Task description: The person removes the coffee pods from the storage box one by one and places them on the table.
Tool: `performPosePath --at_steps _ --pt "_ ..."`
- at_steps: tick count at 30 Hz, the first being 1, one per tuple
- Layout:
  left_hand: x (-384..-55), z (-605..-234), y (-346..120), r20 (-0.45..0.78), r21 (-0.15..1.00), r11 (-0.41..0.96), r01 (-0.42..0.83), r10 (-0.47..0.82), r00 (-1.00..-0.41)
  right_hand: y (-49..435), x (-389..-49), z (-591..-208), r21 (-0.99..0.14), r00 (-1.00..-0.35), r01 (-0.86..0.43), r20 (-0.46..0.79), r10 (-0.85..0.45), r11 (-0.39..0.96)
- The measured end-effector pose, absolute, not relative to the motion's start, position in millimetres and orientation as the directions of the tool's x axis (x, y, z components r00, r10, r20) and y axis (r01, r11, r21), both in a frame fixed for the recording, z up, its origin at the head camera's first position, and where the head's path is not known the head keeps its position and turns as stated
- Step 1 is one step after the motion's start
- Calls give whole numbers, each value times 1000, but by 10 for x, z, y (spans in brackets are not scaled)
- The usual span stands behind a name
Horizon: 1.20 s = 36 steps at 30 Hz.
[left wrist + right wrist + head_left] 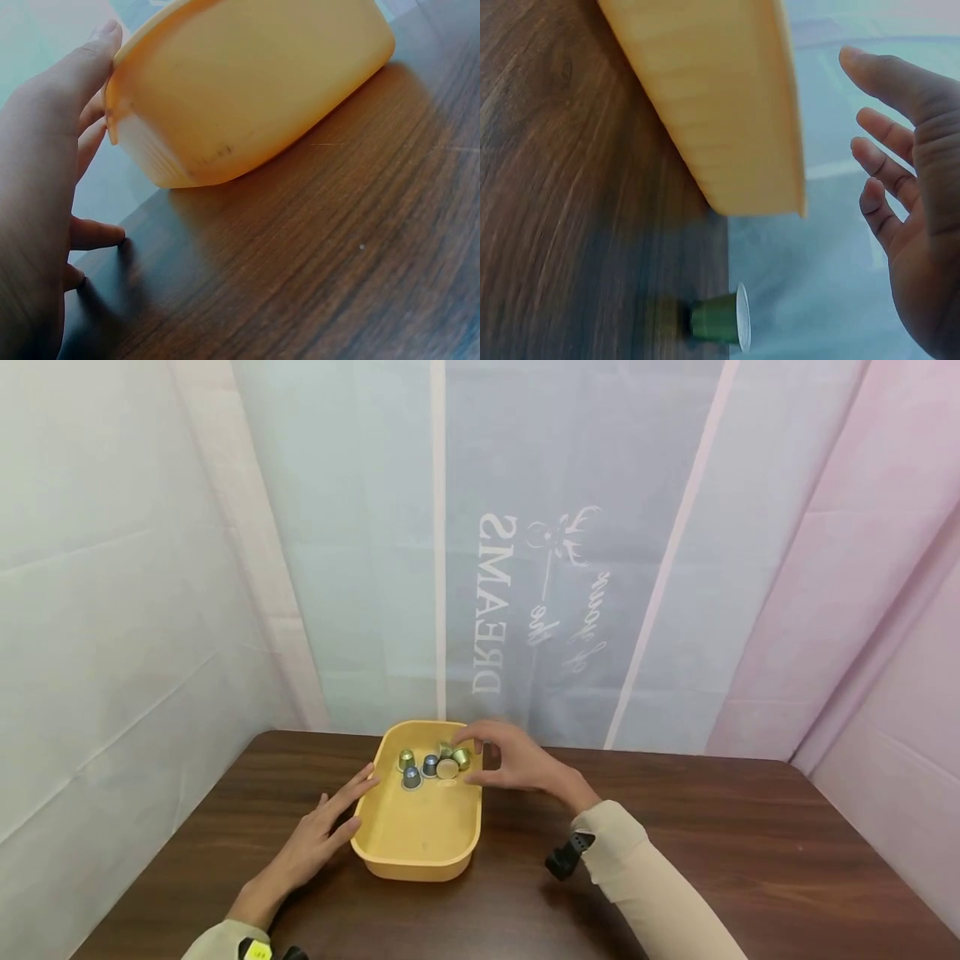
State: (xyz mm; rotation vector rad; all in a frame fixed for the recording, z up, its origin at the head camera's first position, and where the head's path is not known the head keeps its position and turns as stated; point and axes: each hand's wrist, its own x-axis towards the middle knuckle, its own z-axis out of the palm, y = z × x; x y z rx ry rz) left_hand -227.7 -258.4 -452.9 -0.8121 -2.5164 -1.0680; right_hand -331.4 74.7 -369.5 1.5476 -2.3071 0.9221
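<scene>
A yellow plastic tray (416,839) stands on the table with several coffee capsules in its far half. Among them are a green capsule (407,758), a blue capsule (412,777), a darker blue capsule (430,766) and one with its pale lid (447,768) facing up. My left hand (311,839) touches the tray's left rim with spread fingers, two fingertips resting on the table. Over the right rim reaches my right hand (513,760), thumb and fingers loosely bent and apart, near a gold-green capsule (462,758). Nothing shows between those fingers in the right wrist view.
Another green capsule (716,319) stands on the table outside the tray, hidden in the head view. The dark wooden table (712,835) extends to both sides. A printed cloth backdrop (375,568) hangs behind its far edge.
</scene>
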Motion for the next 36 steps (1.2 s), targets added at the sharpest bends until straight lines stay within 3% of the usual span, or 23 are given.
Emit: performPosePath --at_steps 6,16,29,36 --pt "-2268 -4533 -2591 451 571 574 587 378 -809 501 -3327 -3670 -391 -420 -883 406 -812 261" --pt "-2278 -4511 -2563 437 574 578 580 382 -814 302 -3446 -3668 -389 -366 -895 356 -860 220" --pt "-2286 -4535 -2591 445 573 573 585 382 -810 39 -3527 -3759 -422 -409 -861 240 -880 285" --pt "-2286 -4541 -2590 436 582 570 580 384 -814 -81 -3582 -3858 -346 -388 -882 150 -910 319"
